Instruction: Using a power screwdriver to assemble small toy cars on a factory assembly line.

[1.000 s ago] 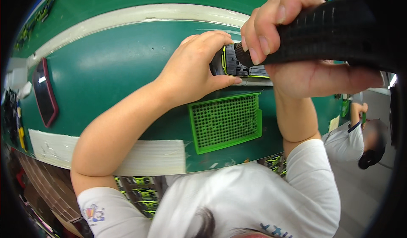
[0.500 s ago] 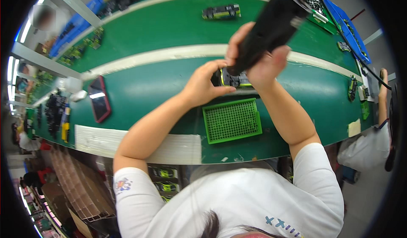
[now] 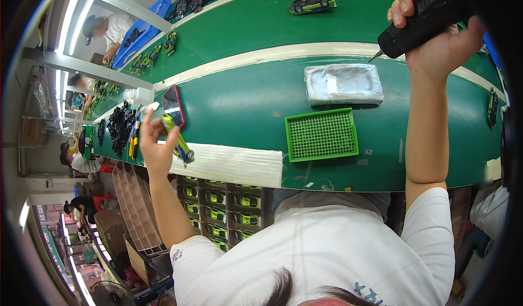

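My left hand point(image 3: 158, 142) grips a small green-and-black toy car point(image 3: 177, 140) over the left end of the bench, close to a red-edged phone point(image 3: 174, 107). In my right hand point(image 3: 444, 47), raised at the far right, is a black electric screwdriver point(image 3: 419, 23), its thin bit pointing down and left. Below and left of that bit lies a pale, wrapped rectangular pad point(image 3: 344, 84) with nothing on it. A green perforated tray point(image 3: 321, 137) sits just nearer to me than the pad.
Another toy car point(image 3: 313, 4) lies wheels up on the far green belt. Black parts point(image 3: 121, 123) are heaped at the left, beside a white bottle point(image 3: 139, 96). A white ribbed foam sheet point(image 3: 234, 163) covers the front edge. Below it, a compartmented box point(image 3: 223, 208) holds several cars.
The toy car has left the pad and moved left in my left hand. My right hand has lifted the screwdriver away to the right. The car on the belt has shifted right.
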`<state>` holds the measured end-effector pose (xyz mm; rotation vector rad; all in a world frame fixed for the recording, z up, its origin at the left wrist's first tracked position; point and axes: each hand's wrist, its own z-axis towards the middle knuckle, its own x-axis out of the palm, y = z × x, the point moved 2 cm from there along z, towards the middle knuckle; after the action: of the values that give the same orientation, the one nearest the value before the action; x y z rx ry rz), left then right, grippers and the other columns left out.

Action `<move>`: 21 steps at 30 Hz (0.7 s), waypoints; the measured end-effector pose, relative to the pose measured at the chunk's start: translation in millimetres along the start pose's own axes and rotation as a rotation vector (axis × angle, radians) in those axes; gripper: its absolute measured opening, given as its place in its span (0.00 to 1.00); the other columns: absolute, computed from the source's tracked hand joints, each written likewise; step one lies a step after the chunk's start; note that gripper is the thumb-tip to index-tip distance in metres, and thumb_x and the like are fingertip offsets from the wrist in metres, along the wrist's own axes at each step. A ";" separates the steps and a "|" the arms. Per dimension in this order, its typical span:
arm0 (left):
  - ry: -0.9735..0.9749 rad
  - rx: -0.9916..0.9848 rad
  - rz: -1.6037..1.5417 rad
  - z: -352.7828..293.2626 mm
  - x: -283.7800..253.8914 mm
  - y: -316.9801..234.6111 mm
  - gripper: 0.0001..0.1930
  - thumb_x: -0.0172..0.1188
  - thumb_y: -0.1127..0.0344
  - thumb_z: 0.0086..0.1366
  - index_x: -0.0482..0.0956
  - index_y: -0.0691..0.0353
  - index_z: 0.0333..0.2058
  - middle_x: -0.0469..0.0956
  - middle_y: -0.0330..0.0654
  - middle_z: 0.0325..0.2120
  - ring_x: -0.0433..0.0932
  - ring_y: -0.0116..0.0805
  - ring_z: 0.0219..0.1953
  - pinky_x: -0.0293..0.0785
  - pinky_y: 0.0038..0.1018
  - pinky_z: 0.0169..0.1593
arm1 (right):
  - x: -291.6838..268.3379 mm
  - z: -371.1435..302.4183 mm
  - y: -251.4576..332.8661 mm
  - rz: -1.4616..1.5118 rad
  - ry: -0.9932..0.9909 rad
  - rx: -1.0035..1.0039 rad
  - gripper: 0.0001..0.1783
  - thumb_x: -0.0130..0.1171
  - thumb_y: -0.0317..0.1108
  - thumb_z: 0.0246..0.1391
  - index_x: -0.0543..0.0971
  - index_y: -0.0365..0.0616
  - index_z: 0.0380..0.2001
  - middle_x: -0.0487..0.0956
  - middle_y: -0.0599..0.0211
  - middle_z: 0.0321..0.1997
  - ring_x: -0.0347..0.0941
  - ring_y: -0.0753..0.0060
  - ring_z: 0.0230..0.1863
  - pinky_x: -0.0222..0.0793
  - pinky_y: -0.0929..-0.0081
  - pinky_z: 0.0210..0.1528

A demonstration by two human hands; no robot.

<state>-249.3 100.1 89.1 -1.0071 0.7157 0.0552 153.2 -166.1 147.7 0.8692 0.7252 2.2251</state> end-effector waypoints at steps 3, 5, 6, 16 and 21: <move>0.344 0.000 0.658 -7.0 25.1 6.5 0.41 0.71 0.66 0.53 0.62 0.63 0.64 0.79 0.54 0.40 0.81 0.43 0.41 0.76 0.33 0.49 | -3.0 6.8 15.0 -0.057 -0.018 -0.029 0.44 0.35 0.80 0.54 0.71 0.44 0.23 0.70 0.66 0.12 0.69 0.74 0.11 0.69 0.79 0.17; 0.444 0.010 0.802 -4.7 51.4 6.9 0.41 0.72 0.60 0.54 0.62 0.62 0.64 0.79 0.56 0.40 0.80 0.50 0.42 0.75 0.37 0.49 | 5.0 11.7 22.7 -0.310 0.157 -0.200 0.44 0.36 0.80 0.54 0.71 0.45 0.23 0.70 0.68 0.12 0.69 0.75 0.11 0.68 0.81 0.15; 0.466 -0.037 0.850 4.1 71.3 0.4 0.41 0.71 0.57 0.55 0.62 0.62 0.64 0.79 0.57 0.42 0.80 0.53 0.43 0.75 0.39 0.50 | 8.3 9.3 24.4 -0.305 0.154 -0.196 0.44 0.36 0.80 0.54 0.71 0.45 0.23 0.70 0.68 0.12 0.69 0.75 0.11 0.68 0.81 0.15; 0.118 0.275 0.542 90.6 166.8 3.3 0.26 0.63 0.47 0.62 0.78 0.55 0.54 0.71 0.57 0.57 0.71 0.55 0.57 0.69 0.42 0.59 | -8.7 4.0 3.2 -0.118 -0.174 0.048 0.43 0.35 0.78 0.56 0.72 0.46 0.23 0.71 0.68 0.12 0.70 0.77 0.10 0.68 0.83 0.14; 0.294 0.075 0.606 94.3 170.6 -2.1 0.24 0.64 0.52 0.60 0.75 0.59 0.51 0.77 0.57 0.47 0.77 0.54 0.49 0.73 0.42 0.52 | -5.9 6.2 0.0 -0.220 -0.004 -0.017 0.43 0.35 0.78 0.56 0.73 0.45 0.22 0.71 0.67 0.12 0.70 0.77 0.10 0.69 0.82 0.14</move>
<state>-67.3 126.3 24.2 -0.7037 1.2668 0.4098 161.1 -168.7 149.3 0.7472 0.7609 2.0308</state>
